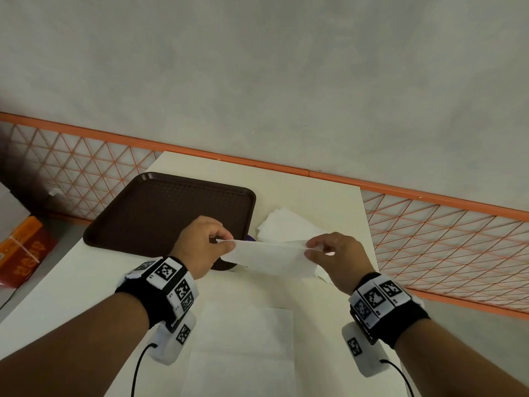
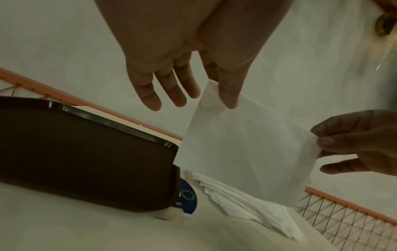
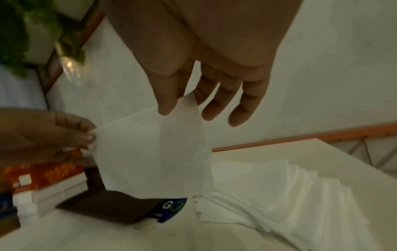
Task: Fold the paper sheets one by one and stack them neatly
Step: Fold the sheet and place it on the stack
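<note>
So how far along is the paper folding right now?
Early, it seems. Done: nothing visibly; the brown tray holds no folded sheet. In hand: the left hand and right hand pinch opposite ends of one sheet above the table. Left: the fanned pile of sheets beside the tray; whether those are folded is unclear.

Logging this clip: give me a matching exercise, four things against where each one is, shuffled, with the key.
Things:
1. paper sheet
2. tray
3. pile of sheets
4. box

Places:
A. off the table, on the person's left
B. on the table, right of the tray
C. in the air, pinched by left hand and right hand
D. on the table's far left part

Pairs: 1-C, 2-D, 3-B, 4-A
</note>
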Available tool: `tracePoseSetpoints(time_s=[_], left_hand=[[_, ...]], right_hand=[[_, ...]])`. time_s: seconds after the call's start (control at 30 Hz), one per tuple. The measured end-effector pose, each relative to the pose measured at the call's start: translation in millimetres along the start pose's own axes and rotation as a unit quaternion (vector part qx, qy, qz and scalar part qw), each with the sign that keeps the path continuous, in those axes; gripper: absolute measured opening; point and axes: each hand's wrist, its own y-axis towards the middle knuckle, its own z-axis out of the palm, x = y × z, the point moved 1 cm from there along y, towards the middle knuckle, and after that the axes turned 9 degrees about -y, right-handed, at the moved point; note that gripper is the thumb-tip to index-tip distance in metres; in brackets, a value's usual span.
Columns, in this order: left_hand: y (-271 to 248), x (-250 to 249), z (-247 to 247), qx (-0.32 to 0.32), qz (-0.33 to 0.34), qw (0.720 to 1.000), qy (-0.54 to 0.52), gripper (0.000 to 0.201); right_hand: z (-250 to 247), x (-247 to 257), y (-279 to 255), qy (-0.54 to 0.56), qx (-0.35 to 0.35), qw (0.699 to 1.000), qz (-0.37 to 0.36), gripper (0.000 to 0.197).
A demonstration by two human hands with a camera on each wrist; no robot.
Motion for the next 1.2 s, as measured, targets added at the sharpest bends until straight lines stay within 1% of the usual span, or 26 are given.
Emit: tracePoseSetpoints(time_s=[0.03,0.1,0.17,0.2,0.23,0.3,0.4,0.43,0.57,0.67,0.73,0.77,0.8,0.83,0.87,0.9,0.93,0.97,1.0,1.03,1.07,1.13,1.2], left_hand=[[-0.4,-1.6,0.1,0.005,0.010,1.000,0.005,0.005],[-0.9,-7.2,1.7,0.024,0.040,0.999,0.026,0.003],[-1.9,-15.4,6.1,0.056,0.072,0.994,0.056,0.002],[-2.5,-19.7,9.3,0.073,0.084,0.991,0.079,0.004],[-3.2,-24.0,12.8,0.088,0.094,0.986,0.103,0.006],[-4.7,-32.7,19.5,0.110,0.117,0.976,0.147,0.010],[-6.4,-42.2,23.9,0.127,0.143,0.966,0.172,0.014],[-5.9,-42.2,22.3,0.126,0.145,0.967,0.168,0.013],[-2.1,-31.1,3.9,0.114,0.114,0.982,0.102,0.008],[-0.6,-22.2,-7.7,0.095,0.079,0.990,0.066,0.005],[0.9,-17.6,-9.7,0.083,0.064,0.992,0.068,0.006],[1.2,-16.1,-8.6,0.086,0.062,0.991,0.081,0.010],[1.0,-16.3,-6.2,0.095,0.073,0.987,0.108,0.018],[0.8,-17.0,-2.4,0.109,0.099,0.978,0.146,0.030],[0.4,-19.4,2.6,0.126,0.137,0.965,0.186,0.042],[-1.0,-24.0,8.6,0.145,0.176,0.948,0.221,0.050],[-2.2,-28.9,15.8,0.166,0.208,0.931,0.250,0.051],[-3.2,-33.6,22.4,0.185,0.228,0.918,0.265,0.045],[-2.7,-35.3,27.6,0.204,0.227,0.914,0.267,0.036],[-2.0,-35.7,30.3,0.218,0.208,0.919,0.256,0.030],[-1.2,-34.9,30.7,0.227,0.178,0.928,0.235,0.027],[1.6,-31.0,27.9,0.228,0.134,0.947,0.181,0.025],[4.2,-26.4,24.8,0.224,0.103,0.961,0.127,0.022]], right_hand=[[-0.9,0.9,-0.5,-0.069,0.001,0.998,-0.011,0.012],[0.6,2.9,-2.3,-0.184,0.024,0.982,-0.021,0.034],[5.6,11.8,-5.8,-0.238,0.036,0.970,-0.043,0.054],[9.6,18.4,-8.1,-0.256,0.038,0.963,-0.070,0.058],[15.0,24.4,-9.6,-0.277,0.043,0.955,-0.100,0.059],[26.3,36.0,-11.3,-0.309,0.066,0.937,-0.150,0.054],[37.4,41.6,-11.4,-0.330,0.110,0.920,-0.181,0.033],[38.4,39.5,-10.9,-0.321,0.115,0.922,-0.185,0.030],[26.3,18.2,-8.7,-0.242,0.093,0.953,-0.155,0.027],[10.6,5.5,-8.0,-0.224,0.105,0.958,-0.148,0.027],[2.9,3.5,-7.9,-0.207,0.118,0.960,-0.150,0.026],[0.1,4.7,-8.3,-0.200,0.123,0.960,-0.152,0.024],[-1.3,6.4,-8.2,-0.198,0.128,0.959,-0.157,0.023],[-1.8,9.2,-8.5,-0.199,0.133,0.957,-0.164,0.023],[-1.2,12.1,-8.4,-0.206,0.140,0.953,-0.171,0.024],[0.1,15.7,-8.6,-0.217,0.147,0.948,-0.180,0.024],[1.9,18.7,-8.6,-0.230,0.155,0.942,-0.187,0.025],[3.7,21.5,-8.9,-0.242,0.164,0.937,-0.193,0.027],[5.0,23.3,-9.0,-0.249,0.171,0.933,-0.195,0.028],[4.7,24.3,-9.2,-0.247,0.175,0.933,-0.194,0.029],[3.0,22.6,-8.4,-0.228,0.174,0.940,-0.187,0.027],[-2.4,15.1,-7.3,-0.130,0.167,0.965,-0.153,0.018],[-7.6,4.5,-6.3,-0.006,0.136,0.984,-0.117,0.014]])
